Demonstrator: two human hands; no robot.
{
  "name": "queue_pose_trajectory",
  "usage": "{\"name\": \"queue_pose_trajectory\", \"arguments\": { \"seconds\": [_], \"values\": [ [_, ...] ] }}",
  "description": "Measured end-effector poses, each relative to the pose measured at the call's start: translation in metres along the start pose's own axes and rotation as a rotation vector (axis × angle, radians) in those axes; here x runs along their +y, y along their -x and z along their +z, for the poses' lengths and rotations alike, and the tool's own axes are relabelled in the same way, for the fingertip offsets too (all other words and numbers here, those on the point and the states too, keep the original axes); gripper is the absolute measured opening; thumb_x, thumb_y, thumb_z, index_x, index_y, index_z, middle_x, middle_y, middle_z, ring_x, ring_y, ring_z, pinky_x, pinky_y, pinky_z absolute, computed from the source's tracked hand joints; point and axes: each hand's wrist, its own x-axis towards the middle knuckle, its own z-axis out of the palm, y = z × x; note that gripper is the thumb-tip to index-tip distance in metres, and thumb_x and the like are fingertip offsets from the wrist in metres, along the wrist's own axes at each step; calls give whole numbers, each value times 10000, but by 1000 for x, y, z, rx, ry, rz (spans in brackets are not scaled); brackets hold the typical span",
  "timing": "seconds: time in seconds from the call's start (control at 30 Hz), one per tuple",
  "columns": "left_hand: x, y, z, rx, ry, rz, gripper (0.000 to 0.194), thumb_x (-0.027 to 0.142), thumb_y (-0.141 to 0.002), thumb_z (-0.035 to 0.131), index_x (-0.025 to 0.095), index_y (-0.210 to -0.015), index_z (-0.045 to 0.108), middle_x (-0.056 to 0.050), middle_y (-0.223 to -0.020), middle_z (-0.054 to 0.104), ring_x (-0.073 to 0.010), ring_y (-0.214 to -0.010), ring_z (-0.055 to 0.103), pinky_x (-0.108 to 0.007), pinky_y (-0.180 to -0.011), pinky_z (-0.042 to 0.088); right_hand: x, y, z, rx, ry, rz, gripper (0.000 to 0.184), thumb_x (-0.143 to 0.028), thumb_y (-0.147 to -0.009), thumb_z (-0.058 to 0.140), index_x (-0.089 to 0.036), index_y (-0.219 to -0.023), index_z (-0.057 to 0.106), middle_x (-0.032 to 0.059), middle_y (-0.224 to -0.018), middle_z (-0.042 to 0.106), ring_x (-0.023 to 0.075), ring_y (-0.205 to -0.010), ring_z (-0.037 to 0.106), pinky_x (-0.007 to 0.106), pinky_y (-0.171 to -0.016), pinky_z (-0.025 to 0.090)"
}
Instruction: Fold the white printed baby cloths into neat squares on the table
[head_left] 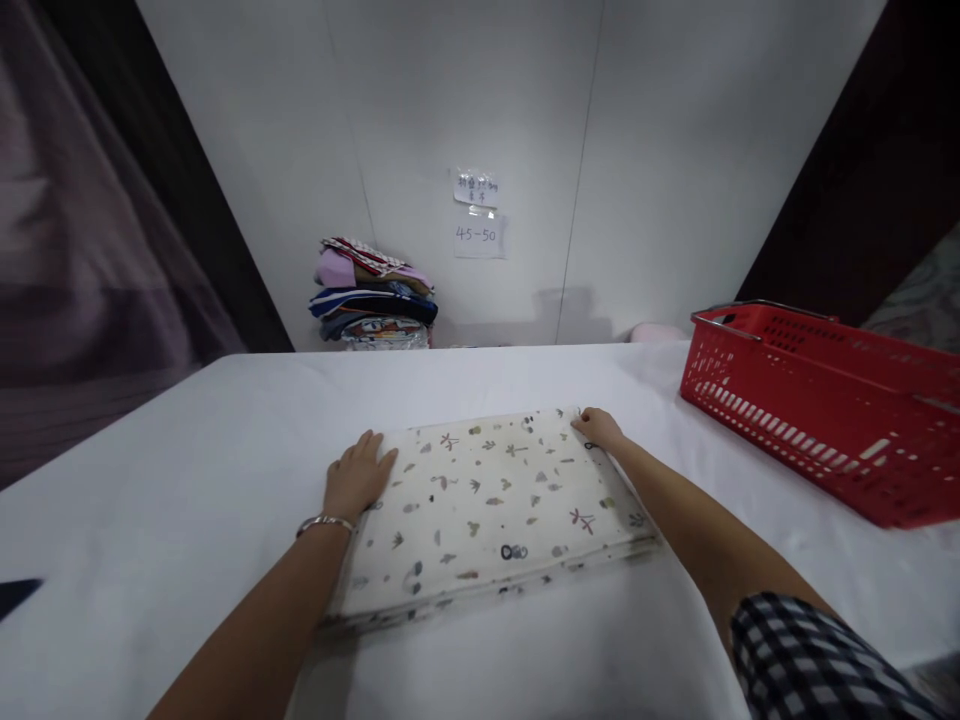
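A folded white cloth (480,500) printed with small plants and other figures lies in several layers on the white-covered table. Against its left edge rests my left hand (358,474), fingers stretched out and thumb lying along the cloth; a silver bangle is on that wrist. My right hand (598,426) is at the far right corner, fingers closed in a pinch on the cloth's edge. The layers show along the near fold, which sits slightly tilted across the table.
A red plastic basket (795,400) with metal handles stands on the right of the table (187,480). Behind the far edge is a pile of folded clothes (375,295). Paper notes (480,235) hang on the wall. A pinkish curtain (90,250) hangs at left.
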Motion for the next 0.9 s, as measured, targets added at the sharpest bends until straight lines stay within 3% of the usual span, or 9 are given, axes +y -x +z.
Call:
{"name": "queue_pose_trajectory", "arguments": {
  "seconds": [0.17, 0.3, 0.4, 0.53, 0.63, 0.8, 0.9],
  "values": [
    [-1, 0, 2, 24, 15, 14, 567, 483, -877, 253, 199, -1353, 374, -65, -1473, 283, -283, -1285, 334, -490, -1023, 291, -8, 11, -10, 31, 97, -30, 447, -383, -759, 587, -124, -1123, 580, 188, -1114, 604, 307, -1028, 553, 367, -814, 427],
    [-1, 0, 3, 15, 34, 1, 560, 477, -875, 262, 210, -1355, 369, -59, -1477, 275, -289, -1294, 319, -501, -1026, 279, -26, 26, -3, 90, 156, -250, 558, -407, -869, 434, -165, -1365, 354, 144, -1422, 351, 268, -1311, 291, 401, -1044, 242],
    [1, 2, 3, -4, 45, -8, 558, 476, -875, 272, 217, -1360, 361, -54, -1484, 261, -282, -1296, 313, -489, -1035, 267, -29, 36, 14, -3, 265, -388, 590, -486, -902, 317, -176, -1402, 288, 111, -1477, 259, 258, -1368, 154, 485, -1083, 115],
    [2, 4, 2, -13, 60, -14, 557, 480, -873, 279, 230, -1367, 346, -40, -1489, 250, -275, -1301, 301, -487, -1041, 255, -26, 39, 28, -167, 372, -284, 653, -566, -897, 195, -191, -1430, 228, 73, -1513, 154, 251, -1384, 82, 555, -1069, 107],
    [2, 6, 2, 1, 71, -12, 553, 477, -872, 282, 227, -1359, 357, -42, -1487, 254, -281, -1289, 314, -498, -1033, 260, -29, 41, 25, -176, 412, -279, 650, -563, -898, 173, -190, -1426, 246, 71, -1512, 156, 254, -1382, 98, 563, -1065, 121],
    [1, 8, 3, 13, 117, 11, 533, 474, -870, 296, 239, -1341, 378, -44, -1481, 269, -294, -1280, 324, -507, -1028, 254, -31, 60, 24, -62, 465, -307, 650, -548, -902, 184, -162, -1420, 258, 87, -1509, 163, 255, -1380, 105, 554, -1071, 119],
    [2, 8, 3, 15, 247, -2, 555, 476, -856, 341, 235, -1356, 351, -53, -1488, 252, -299, -1307, 283, -507, -1060, 191, -27, 68, 26, -118, 455, -285, 641, -553, -901, 174, -178, -1412, 271, 73, -1504, 185, 250, -1374, 141, 567, -1059, 153]
  ]
}}
